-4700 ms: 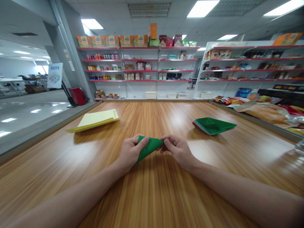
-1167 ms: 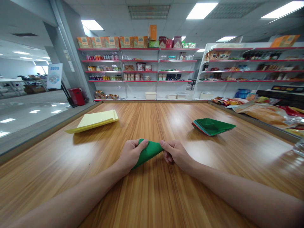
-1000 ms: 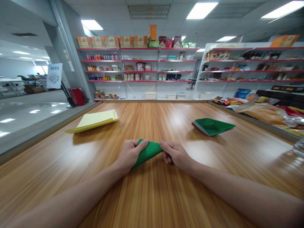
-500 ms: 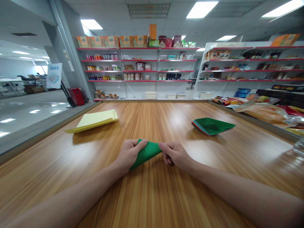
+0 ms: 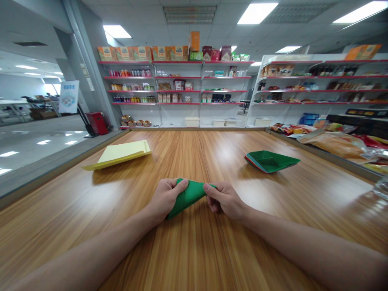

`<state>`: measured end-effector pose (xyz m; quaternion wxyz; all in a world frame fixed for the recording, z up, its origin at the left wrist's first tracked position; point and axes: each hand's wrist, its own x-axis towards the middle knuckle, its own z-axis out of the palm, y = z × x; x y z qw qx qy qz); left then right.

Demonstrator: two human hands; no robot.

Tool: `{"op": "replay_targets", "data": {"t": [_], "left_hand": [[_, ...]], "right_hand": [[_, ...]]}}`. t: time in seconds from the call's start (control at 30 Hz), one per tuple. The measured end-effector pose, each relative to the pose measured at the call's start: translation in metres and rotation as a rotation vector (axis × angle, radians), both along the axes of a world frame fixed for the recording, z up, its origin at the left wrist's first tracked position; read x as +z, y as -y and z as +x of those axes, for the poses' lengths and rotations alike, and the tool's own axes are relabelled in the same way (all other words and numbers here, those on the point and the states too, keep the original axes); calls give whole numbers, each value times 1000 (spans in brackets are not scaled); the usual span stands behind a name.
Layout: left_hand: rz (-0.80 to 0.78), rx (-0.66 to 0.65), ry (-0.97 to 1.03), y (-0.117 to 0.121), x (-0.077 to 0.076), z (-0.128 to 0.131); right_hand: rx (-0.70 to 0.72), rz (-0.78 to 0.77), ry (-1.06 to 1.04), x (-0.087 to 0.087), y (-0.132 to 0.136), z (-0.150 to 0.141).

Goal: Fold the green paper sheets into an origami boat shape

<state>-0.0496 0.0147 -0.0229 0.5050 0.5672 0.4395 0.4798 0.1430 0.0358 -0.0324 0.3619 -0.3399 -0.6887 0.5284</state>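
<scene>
Above the middle of the wooden table (image 5: 194,153), a folded piece of green paper (image 5: 190,195) is stretched between my two hands. My left hand (image 5: 167,198) grips its left part, thumb on top and fingers hidden underneath. At the paper's right tip, my right hand (image 5: 222,198) pinches it between thumb and curled fingers. A small green point sticks out past the right thumb. Farther off to the right lies a stack of folded paper (image 5: 269,161), dark green on top with red and blue edges below. To the left rests a stack of yellow paper (image 5: 124,153), its edges bent.
Packaged snacks (image 5: 339,143) lie along the table's right side beyond a raised edge. Clear plastic (image 5: 382,186) shows at the far right. Shelves (image 5: 178,103) with goods stand behind the table. A red box (image 5: 97,123) is on the floor at left.
My right thumb has shifted slightly on the paper's right tip, and a small green point now shows beyond it. The left hand has barely moved.
</scene>
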Motion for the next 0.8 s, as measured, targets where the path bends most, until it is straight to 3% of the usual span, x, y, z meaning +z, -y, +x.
{"op": "replay_targets", "data": {"t": [0.27, 0.5, 0.8], "left_hand": [[20, -10, 13, 3, 2, 1], [60, -8, -7, 2, 1, 0], [39, -55, 9, 4, 5, -1]], "right_hand": [[-1, 1, -23, -1, 1, 1], [-81, 147, 37, 3, 3, 0], [-24, 47, -42, 4, 3, -1]]}}
